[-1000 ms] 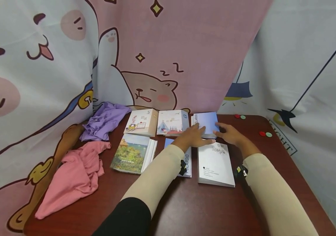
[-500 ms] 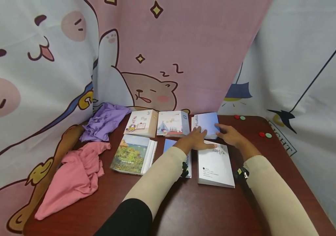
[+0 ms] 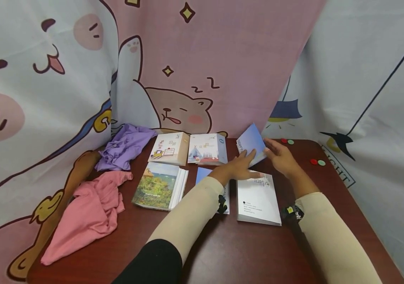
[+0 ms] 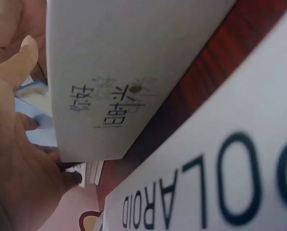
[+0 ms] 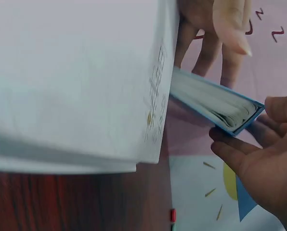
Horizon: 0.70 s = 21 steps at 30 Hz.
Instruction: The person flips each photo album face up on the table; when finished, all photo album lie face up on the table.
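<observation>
A blue POLAROID photo album [image 3: 252, 139] is tilted up on its right side at the back of the table. My right hand [image 3: 282, 159] grips its right end, thumb on one cover and fingers beneath, as the right wrist view shows with the album's page edges [image 5: 215, 102]. My left hand [image 3: 236, 167] lies with spread fingers against the album's near left part, its thumb over a white album [image 3: 258, 201]. That white album stands large in the left wrist view. Under my left forearm lies a second POLAROID album [image 4: 191, 187], partly hidden.
Two light illustrated albums, a left one [image 3: 169, 148] and a right one [image 3: 207, 148], lie in the back row. A landscape-covered album [image 3: 157, 185] lies before them. Purple cloth [image 3: 127, 146] and pink cloth [image 3: 92, 211] are at left. Red and green discs [image 3: 318, 162] lie at right.
The blue album has gone from lying flat to tilted, its right side raised by my right hand. My left hand stays over its near edge, a little lower than at first.
</observation>
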### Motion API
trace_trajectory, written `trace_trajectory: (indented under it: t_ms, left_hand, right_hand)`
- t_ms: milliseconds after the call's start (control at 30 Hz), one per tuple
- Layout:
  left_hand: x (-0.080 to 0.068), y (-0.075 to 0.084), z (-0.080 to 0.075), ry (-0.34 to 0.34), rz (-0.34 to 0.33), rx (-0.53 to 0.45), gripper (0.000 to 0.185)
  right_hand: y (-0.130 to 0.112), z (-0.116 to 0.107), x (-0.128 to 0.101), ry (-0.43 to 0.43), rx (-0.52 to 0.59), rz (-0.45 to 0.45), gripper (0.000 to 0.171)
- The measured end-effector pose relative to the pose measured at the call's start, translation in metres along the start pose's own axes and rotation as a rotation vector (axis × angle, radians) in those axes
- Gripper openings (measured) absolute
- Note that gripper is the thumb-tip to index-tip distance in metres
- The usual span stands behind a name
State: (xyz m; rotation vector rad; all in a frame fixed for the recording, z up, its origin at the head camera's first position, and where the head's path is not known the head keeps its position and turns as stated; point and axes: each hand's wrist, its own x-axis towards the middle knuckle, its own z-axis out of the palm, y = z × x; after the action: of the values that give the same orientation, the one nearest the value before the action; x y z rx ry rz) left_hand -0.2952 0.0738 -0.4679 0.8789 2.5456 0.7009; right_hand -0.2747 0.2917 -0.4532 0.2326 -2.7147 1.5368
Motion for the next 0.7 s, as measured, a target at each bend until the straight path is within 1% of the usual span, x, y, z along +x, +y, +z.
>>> trace_trajectory:
  t_ms: [67, 167, 233, 300, 433, 600, 633, 700]
  left_hand:
    - [0.000, -0.001, -0.002, 0.000, 0.026, -0.031, 0.112]
    - [0.001, -0.001, -0.004, 0.026, 0.088, -0.087, 0.114]
    - [0.002, -0.002, -0.004, 0.049, 0.136, -0.146, 0.115]
    - [0.002, -0.003, -0.004, 0.061, 0.156, -0.205, 0.118]
    - [0.004, -0.004, -0.003, 0.078, 0.147, -0.302, 0.126]
    - [0.005, -0.004, -0.007, 0.115, 0.147, -0.401, 0.127]
    - [0.005, -0.004, -0.009, 0.122, 0.137, -0.413, 0.127]
    - [0.004, -0.005, -0.011, 0.140, 0.103, -0.394, 0.124]
  right_hand:
    - [-0.003, 0.002, -0.003, 0.039, 0.014, -0.007, 0.058]
    - [-0.005, 0.004, -0.008, 0.079, 0.022, -0.010, 0.057]
    - [-0.006, 0.005, -0.011, 0.097, 0.028, -0.015, 0.057]
    - [-0.006, 0.007, -0.013, 0.113, 0.041, -0.025, 0.056]
    - [-0.006, 0.010, -0.016, 0.137, 0.080, -0.016, 0.055]
    - [0.000, 0.015, -0.020, 0.110, 0.120, 0.017, 0.055]
    - [0.001, 0.015, -0.020, 0.097, 0.131, 0.016, 0.056]
    - [0.005, 0.017, -0.019, 0.067, 0.133, 0.021, 0.056]
